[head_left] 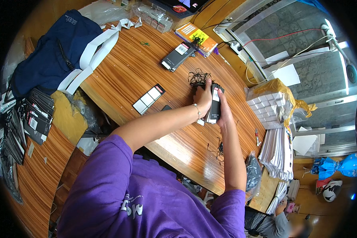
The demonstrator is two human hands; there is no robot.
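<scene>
A thick stack of black hang tags (215,105) stands on the wooden table, held between my two hands. My left hand (203,98) is closed around its left side, thumb up along the top edge. My right hand (224,111) presses against the right side, fingers partly hidden behind the tags. Loose black strings (199,77) bunch at the far end of the stack. Farther off lies another pile of black hang tags (177,56) with a white sticker on top. Left of my hands is a black-edged card with white labels (148,99).
A navy garment (59,51) and white strip (101,49) lie at the left, above fanned black tags (37,117). An orange booklet (204,36) is at the back. Wrapped white boxes (265,105), scissors (257,137) and paper stacks (277,152) sit right. Another person (279,224) is at lower right.
</scene>
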